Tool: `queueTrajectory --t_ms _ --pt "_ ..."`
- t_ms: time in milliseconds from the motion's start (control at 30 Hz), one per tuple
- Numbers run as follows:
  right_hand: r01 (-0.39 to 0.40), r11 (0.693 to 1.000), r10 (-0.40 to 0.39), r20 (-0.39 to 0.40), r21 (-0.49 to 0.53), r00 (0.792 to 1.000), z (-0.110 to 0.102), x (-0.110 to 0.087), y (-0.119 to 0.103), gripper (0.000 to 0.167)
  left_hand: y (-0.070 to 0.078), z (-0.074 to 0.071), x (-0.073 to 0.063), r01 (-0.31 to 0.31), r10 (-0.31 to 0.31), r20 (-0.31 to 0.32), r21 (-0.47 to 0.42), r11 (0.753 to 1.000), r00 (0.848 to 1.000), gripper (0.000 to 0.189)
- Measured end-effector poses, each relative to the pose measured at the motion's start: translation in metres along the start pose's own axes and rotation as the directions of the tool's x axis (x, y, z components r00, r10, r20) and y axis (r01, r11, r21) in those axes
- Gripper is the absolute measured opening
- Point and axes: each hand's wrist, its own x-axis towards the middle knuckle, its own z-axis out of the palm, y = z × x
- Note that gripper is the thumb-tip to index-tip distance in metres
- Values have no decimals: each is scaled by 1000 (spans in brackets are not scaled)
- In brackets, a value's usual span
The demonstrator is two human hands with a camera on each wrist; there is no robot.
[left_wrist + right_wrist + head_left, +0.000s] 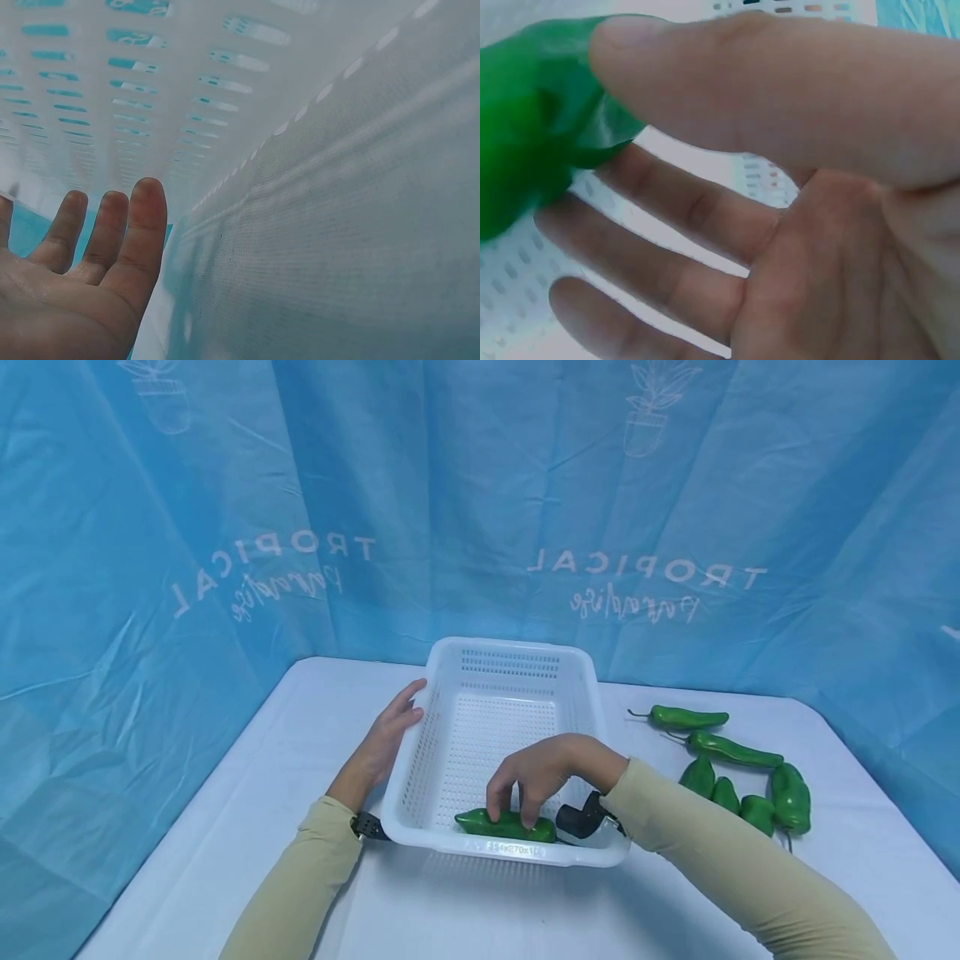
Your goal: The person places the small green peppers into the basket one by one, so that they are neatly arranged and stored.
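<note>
A white perforated plastic basket [501, 735] stands on the table. Inside its near end lies a long green pepper [472, 821], its narrow tip pointing left. My right hand [543, 772] reaches in over the basket's right side and pinches the pepper from above. The right wrist view shows the thumb and fingertips against the green pepper [525, 135], with the other fingers spread below. On the left, my left hand [386, 735] touches the basket's outer side near the rim. Its extended fingers appear beside the slotted wall [150, 90] in the left wrist view.
Right of the basket, two long green peppers [735, 750] lie on the white tablecloth [262, 793]. Several shorter green peppers [790, 797] are grouped nearer the right sleeve. Blue printed curtains [480, 510] close off the back and sides.
</note>
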Motion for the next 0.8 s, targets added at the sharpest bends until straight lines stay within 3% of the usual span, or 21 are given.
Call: queueTrajectory --t_ms 300,500,600,800 --pt "-20 1000 21 -69 3 997 -7 -21 0 33 0 0 -1 -8 8 -8 13 1000 1000 63" --pt "7 1000 -11 -188 -25 982 -7 -49 2 33 1 0 -3 -11 10 8 13 1000 1000 63" --pt "33 999 -42 -281 -38 959 -6 -72 5 32 1 1 -3 -17 16 19 12 1000 1000 62" --pt "20 997 -52 -473 -73 880 1 -125 16 32 0 1 -2 -17 17 24 8 1000 1000 62"
